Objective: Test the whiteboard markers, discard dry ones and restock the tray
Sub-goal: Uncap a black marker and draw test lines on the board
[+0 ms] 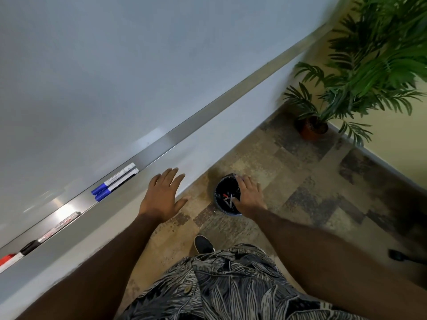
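Below, the left hand (163,195) hovers flat with fingers spread, just off the tray's (173,139) front edge near two blue markers (115,181). The right hand (249,195), fingers relaxed and holding nothing, hangs over the floor bin's (228,213) rim, with loose markers (227,198) inside.

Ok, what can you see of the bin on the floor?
The waste bin is small and round, bluish outside, lined with a black bag. It stands upright on the patterned floor beside the wall. A few markers lie inside, one with red. The right hand overlaps its right rim; contact is unclear.
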`<state>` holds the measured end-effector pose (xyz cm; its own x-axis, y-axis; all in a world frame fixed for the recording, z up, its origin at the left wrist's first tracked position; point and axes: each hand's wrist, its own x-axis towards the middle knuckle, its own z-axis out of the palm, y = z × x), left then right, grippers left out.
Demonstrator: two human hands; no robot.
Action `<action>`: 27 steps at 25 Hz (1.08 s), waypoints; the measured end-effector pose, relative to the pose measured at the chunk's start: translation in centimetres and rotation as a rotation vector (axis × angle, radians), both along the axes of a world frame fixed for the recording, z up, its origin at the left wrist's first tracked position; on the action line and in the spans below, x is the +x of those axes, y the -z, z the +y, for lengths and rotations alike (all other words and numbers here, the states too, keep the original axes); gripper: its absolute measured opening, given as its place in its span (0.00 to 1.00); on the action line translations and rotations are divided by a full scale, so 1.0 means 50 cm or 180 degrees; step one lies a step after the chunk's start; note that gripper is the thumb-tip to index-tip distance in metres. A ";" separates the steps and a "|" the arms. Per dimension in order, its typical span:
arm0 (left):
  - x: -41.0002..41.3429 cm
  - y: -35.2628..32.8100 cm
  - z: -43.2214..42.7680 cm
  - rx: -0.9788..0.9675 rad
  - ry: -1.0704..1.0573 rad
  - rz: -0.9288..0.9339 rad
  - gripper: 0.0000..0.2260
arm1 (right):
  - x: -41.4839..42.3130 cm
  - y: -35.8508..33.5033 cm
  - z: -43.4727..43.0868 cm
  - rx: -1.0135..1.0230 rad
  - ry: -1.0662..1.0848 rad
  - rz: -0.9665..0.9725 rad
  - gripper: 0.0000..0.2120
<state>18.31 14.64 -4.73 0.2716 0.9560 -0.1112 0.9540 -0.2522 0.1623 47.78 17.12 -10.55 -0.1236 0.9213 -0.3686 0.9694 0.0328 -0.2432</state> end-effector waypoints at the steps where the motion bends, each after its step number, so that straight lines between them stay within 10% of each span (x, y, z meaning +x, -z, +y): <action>1: -0.006 -0.003 -0.006 0.0001 -0.0021 0.0064 0.32 | -0.016 -0.005 -0.008 -0.0004 -0.0082 -0.0012 0.38; 27: -0.416 -0.010 -0.352 0.0039 -0.2215 0.0584 0.36 | -0.660 -0.146 -0.087 0.0687 -0.2749 0.0574 0.40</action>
<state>-2.52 -2.98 -4.22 -0.4231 0.9021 -0.0847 0.9058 0.4234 -0.0151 14.76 12.75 -3.23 -0.8425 0.5280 -0.1070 0.5341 0.7930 -0.2930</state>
